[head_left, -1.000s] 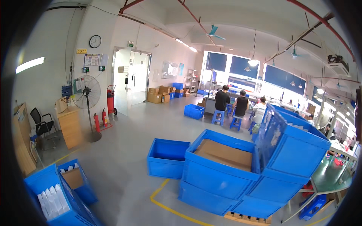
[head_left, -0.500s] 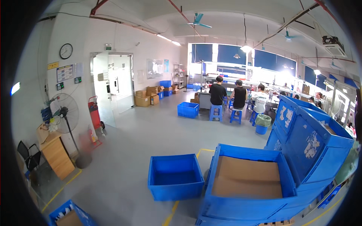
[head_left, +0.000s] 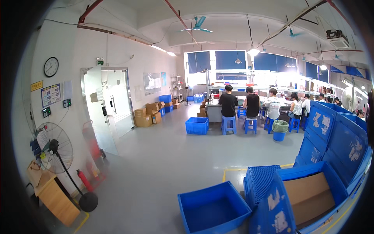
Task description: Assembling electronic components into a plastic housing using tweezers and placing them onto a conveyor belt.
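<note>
Neither my left hand nor my right hand shows, and no forearm comes into the picture. Nearest to me, at the lower edge right of the middle, a blue plastic bin point(head_left: 213, 213) stands open on the floor. Beside it on the right is a large blue crate point(head_left: 269, 220) with torn paper scraps stuck to its side. A sheet of brown cardboard point(head_left: 309, 195) lies inside that crate. Behind the open bin stands a blue crate with a ridged surface point(head_left: 261, 181). Taller blue crates point(head_left: 337, 150) are stacked at the right.
Several people point(head_left: 229, 104) sit on blue stools at a workbench. A blue bin point(head_left: 197, 126) and a lined bin point(head_left: 279, 132) stand behind them. Left are a standing fan point(head_left: 54, 150), a fire extinguisher point(head_left: 83, 180), a wooden desk point(head_left: 58, 201) and a glass door point(head_left: 99, 109). Cartons point(head_left: 143, 119) line the wall.
My view has shifted forward. The open bin and the cardboard-lined crate now appear lower and farther right. The ridged crate has come into sight, and the bin at lower left has left the picture.
</note>
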`<state>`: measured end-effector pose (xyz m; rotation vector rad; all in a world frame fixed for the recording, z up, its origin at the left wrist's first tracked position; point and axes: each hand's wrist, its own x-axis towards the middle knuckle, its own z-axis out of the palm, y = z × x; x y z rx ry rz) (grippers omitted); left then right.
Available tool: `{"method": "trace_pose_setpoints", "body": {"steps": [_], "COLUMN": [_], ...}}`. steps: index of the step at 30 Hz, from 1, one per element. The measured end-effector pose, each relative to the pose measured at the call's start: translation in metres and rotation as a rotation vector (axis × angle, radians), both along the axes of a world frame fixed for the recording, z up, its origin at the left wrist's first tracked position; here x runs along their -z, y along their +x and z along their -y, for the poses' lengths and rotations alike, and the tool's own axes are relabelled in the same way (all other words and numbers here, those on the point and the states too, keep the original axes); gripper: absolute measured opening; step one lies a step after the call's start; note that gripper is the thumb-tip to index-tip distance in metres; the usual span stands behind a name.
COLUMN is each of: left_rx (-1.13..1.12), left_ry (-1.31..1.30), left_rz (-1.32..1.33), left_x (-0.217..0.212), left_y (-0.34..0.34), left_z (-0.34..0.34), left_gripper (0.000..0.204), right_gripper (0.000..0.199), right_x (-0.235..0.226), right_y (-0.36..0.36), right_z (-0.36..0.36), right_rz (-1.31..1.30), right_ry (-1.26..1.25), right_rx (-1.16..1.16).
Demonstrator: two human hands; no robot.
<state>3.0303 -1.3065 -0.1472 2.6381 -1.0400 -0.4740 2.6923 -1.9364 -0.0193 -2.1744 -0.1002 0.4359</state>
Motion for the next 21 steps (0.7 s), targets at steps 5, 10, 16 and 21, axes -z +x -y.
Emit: {"method": "trace_pose_setpoints", "body": {"steps": [5, 10, 16, 21], "left_rx": [0.108, 0.249, 0.356, 0.488], "left_ry": [0.029, 0.048, 0.119, 0.129], "left_rz": [0.098, 0.212, 0.23, 0.26], "left_x": [-0.004, -0.019, -0.005, 0.018], "left_y": [0.265, 0.528, 0.726, 0.925], "left_z": [0.159, 0.369, 0.532, 0.699], "left_gripper": [0.04, 0.041, 0.041, 0.042], "right_gripper": [0.031, 0.03, 0.024, 0.039], "right_x": [0.02, 0.028, -0.021, -0.022], "right_y": [0.161, 0.319, 0.474, 0.614], "right_z": [0.112, 0.237, 0.33, 0.481], "right_rz": [-0.057, -0.123, -0.267, -0.463], "right_ry": [-0.135, -0.252, -0.025, -0.128], "right_rx": [0.227, 0.495, 0.993, 1.294]}}
